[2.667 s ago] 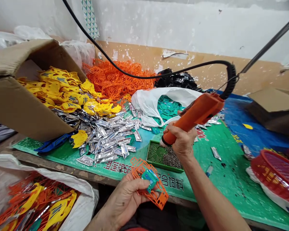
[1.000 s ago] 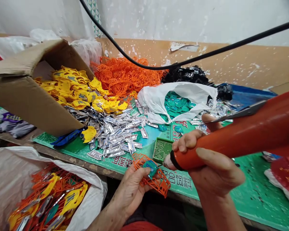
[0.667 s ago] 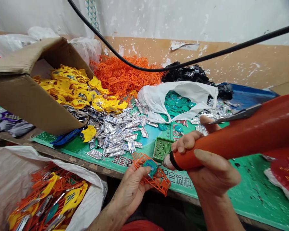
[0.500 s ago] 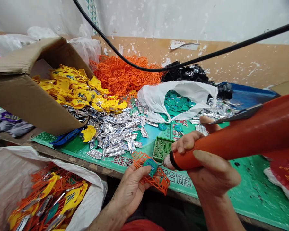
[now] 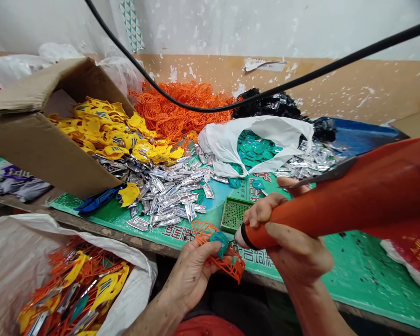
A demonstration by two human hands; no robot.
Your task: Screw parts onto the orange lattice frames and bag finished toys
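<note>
Near the table's front edge, my left hand (image 5: 192,268) is closed on an orange plastic lattice frame (image 5: 235,267). Its thumb presses a small teal plastic piece (image 5: 218,241) against the frame. My right hand (image 5: 297,245) is wrapped around an orange-red power screwdriver (image 5: 336,205) with a lever along its top. The tool's pale nose points left, its thin bit meeting the right edge of the teal piece. Just behind the tip sits a green perforated tray (image 5: 235,215) with tiny parts in its holes; what they are is too small to tell.
A cardboard box (image 5: 24,135) spills yellow parts (image 5: 101,126) beside silver plates (image 5: 175,191). Behind lie orange frames (image 5: 185,107) and black parts (image 5: 276,105). A white bag (image 5: 220,144) holds teal pieces. A black cable (image 5: 203,109) hangs across. A sack (image 5: 133,284) of assembled pieces stands front left.
The screwdriver and my right hand have shifted slightly left in view, the bit staying at the teal piece. My left hand keeps the same hold. The camera view has moved slightly.
</note>
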